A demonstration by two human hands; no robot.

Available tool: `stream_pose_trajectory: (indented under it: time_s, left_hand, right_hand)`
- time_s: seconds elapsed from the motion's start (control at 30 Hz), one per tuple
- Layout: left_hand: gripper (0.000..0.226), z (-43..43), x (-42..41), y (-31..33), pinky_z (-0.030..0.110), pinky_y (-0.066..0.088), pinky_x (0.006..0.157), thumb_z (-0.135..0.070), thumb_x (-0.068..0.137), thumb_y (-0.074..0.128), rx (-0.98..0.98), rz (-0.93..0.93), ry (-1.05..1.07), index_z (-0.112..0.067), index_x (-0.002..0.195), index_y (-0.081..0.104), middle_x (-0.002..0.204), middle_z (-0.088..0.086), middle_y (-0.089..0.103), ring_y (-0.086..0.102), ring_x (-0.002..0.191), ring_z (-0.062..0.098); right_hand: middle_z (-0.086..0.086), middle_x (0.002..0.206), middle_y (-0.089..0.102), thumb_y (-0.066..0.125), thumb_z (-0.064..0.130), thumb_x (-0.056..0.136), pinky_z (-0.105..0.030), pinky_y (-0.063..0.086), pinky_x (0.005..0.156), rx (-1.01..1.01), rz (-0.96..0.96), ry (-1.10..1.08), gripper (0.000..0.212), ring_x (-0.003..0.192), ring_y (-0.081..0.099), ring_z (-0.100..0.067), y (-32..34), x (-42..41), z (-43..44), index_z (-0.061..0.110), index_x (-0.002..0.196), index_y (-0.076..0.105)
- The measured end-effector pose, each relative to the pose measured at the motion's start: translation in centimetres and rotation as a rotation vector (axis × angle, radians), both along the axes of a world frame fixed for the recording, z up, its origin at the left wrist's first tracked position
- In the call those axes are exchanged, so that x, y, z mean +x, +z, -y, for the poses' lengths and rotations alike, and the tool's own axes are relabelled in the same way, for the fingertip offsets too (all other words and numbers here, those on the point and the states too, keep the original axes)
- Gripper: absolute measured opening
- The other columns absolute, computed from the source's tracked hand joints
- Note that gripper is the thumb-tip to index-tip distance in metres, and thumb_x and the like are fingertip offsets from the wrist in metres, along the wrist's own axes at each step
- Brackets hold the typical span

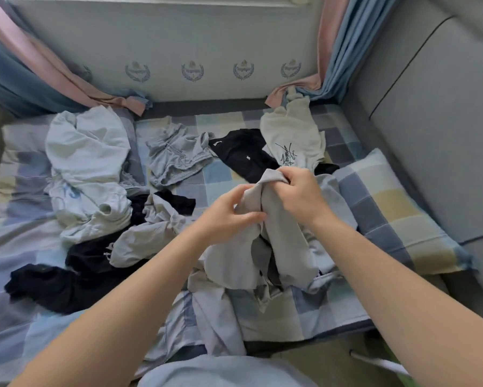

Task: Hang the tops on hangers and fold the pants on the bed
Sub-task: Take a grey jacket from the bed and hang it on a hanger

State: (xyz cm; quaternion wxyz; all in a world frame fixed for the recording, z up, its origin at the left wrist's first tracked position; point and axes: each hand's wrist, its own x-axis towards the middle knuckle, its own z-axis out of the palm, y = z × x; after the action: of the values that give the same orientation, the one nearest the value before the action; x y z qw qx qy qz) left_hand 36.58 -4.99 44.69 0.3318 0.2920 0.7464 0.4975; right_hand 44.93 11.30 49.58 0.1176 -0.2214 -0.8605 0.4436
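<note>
Both my hands hold a light grey garment [283, 241] lifted above the checked bed [218, 177]. My right hand [301, 195] grips its bunched top edge. My left hand [229, 216] pinches the fabric just below and to the left. The rest of the garment hangs down between my forearms onto the bed. Scattered around lie a pale white top [86, 152], grey shorts [176, 156], a black garment [243, 155], a cream top with a dark print [293, 138], another black piece [53, 283] and a pale grey piece [151, 233].
A checked pillow [396, 216] lies at the right, against a grey padded wall [435, 129]. Pink and blue curtains [335, 51] hang at both back corners. A white hanger part [379, 361] shows at the lower right by the bed edge.
</note>
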Motion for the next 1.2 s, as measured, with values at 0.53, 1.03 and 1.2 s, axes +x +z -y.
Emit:
stream_pose_trajectory:
  time_s: [0.53, 1.03, 1.2]
  left_hand:
    - [0.024, 12.1, -3.5, 7.6, 0.031, 0.059, 0.057, -0.011, 0.103, 0.043, 0.408, 0.638, 0.466, -0.016, 0.107, 0.066, 0.082, 0.006, 0.077, 0.074, 0.070, 0.020]
    - [0.057, 19.9, -7.9, 7.7, 0.035, 0.051, 0.087, -0.009, 0.095, 0.055, 0.044, 0.141, 0.668, -0.013, 0.148, 0.036, 0.134, 0.006, 0.048, 0.055, 0.116, 0.025]
    - [0.029, 20.1, -4.7, 7.7, 0.020, 0.053, 0.065, -0.028, 0.091, 0.072, 0.079, -0.029, 0.332, -0.013, 0.115, 0.062, 0.111, 0.005, 0.069, 0.068, 0.088, 0.011]
  right_hand:
    - [0.017, 0.135, 0.053, 0.061, -0.001, 0.089, -0.015, 0.047, 0.094, -0.258, 0.421, 0.361, 0.063, 0.119, 0.052, 0.009, -2.1, 2.7, 12.2, 0.043, 0.133, 0.048]
    - [-0.012, 0.075, 0.044, 0.056, 0.017, 0.102, -0.039, 0.041, 0.066, -0.220, 0.236, 0.076, 0.023, 0.071, 0.045, -0.021, -1.7, -1.2, 18.5, 0.009, 0.082, 0.049]
    - [-0.010, 0.072, 0.050, 0.050, 0.018, 0.106, -0.030, 0.051, 0.050, -0.603, 0.026, -0.130, 0.027, 0.060, 0.055, -0.020, 2.5, -2.4, 18.8, 0.007, 0.081, 0.052]
